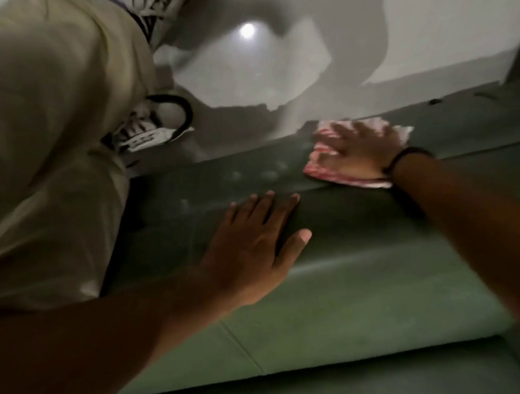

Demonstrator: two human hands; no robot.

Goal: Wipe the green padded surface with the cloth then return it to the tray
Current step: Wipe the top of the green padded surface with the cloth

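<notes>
The cloth (349, 161), white with red-pink stripes, lies flat on the green padded surface (372, 271), very near to the far edge of the pad where it meets the grey floor (264, 70). The right hand (356, 152) rests on top of the cloth with the palm down and the fingers spread wide; it presses the cloth and does not pinch it. One corner of the cloth shows beyond the hand on the right, and a striped border shows under the wrist. A dark band (407, 155) is around the right wrist.

The left hand (254, 247) is nearer to the camera, also flat and open on the pad, with the thumb set apart, and it holds nothing. It is well apart from the cloth, and between the two hands runs a seam or fold of the pad. To the right of both hands the green surface goes on bare, with another seam lower in the frame.

At the left, just beside the end of the pad, is a leg in light beige trousers (47, 113) and a patterned sneaker (151, 126) on the floor. A bright spot of light (247, 30) reflects on the floor beyond the edge.
</notes>
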